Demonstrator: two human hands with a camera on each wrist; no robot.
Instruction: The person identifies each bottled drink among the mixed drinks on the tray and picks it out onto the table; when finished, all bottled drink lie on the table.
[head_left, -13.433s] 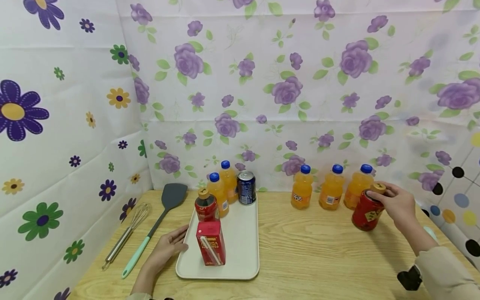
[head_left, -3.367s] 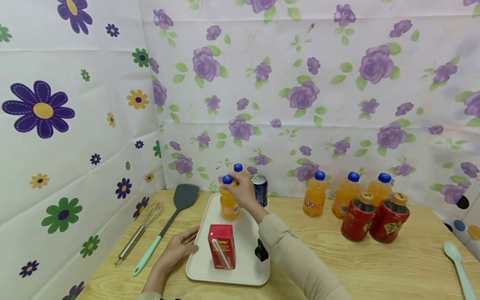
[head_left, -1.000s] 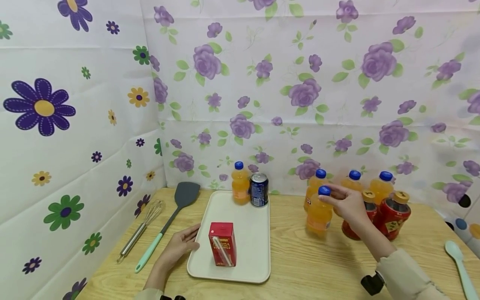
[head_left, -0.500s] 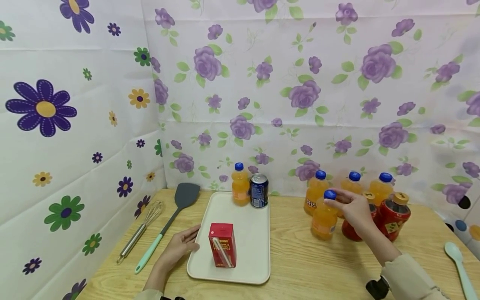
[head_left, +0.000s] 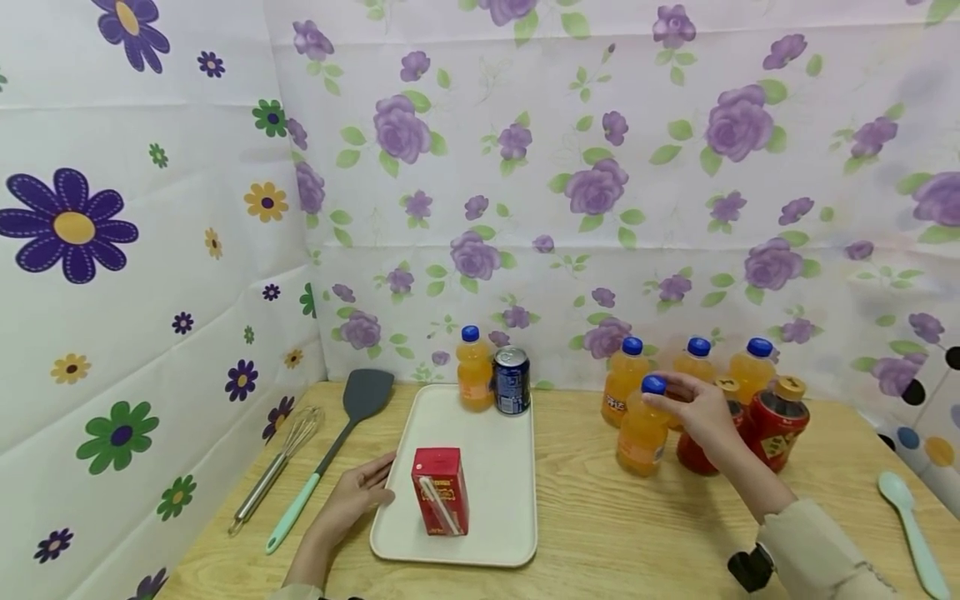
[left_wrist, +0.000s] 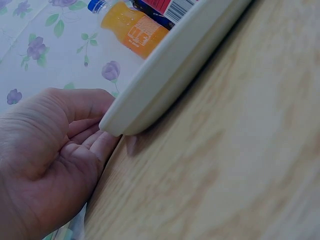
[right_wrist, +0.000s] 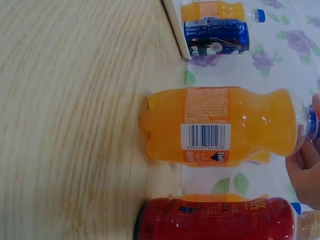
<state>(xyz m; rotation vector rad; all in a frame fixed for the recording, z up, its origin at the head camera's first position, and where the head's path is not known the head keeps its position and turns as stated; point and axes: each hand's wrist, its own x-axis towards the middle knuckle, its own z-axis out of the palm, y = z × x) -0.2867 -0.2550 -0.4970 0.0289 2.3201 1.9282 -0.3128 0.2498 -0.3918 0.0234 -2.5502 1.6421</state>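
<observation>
My right hand (head_left: 697, 410) pinches an orange soda bottle (head_left: 641, 437) at its blue cap. The bottle stands upright on the table, and the right wrist view shows its barcode label. My left hand (head_left: 352, 496) grips the left rim of a cream tray (head_left: 495, 500), thumb against the edge and fingertips partly hidden under it. On the tray, a red drink carton (head_left: 440, 492) with a straw stands near the front. Another orange soda bottle (head_left: 474, 375) and a dark blue can (head_left: 512, 382) stand at its back.
More orange soda bottles (head_left: 624, 383) stand behind the held one. Two red-labelled bottles (head_left: 777, 425) are right of it, one partly behind my right hand. A whisk (head_left: 277, 467) and a spatula (head_left: 330, 454) lie left of the tray, a pale green spoon (head_left: 911, 529) far right.
Earlier the right hand held a red-labelled bottle; two now stand at the right, none on the tray. Since then it carried an orange soda bottle from the tray rightward. The left hand stayed.
</observation>
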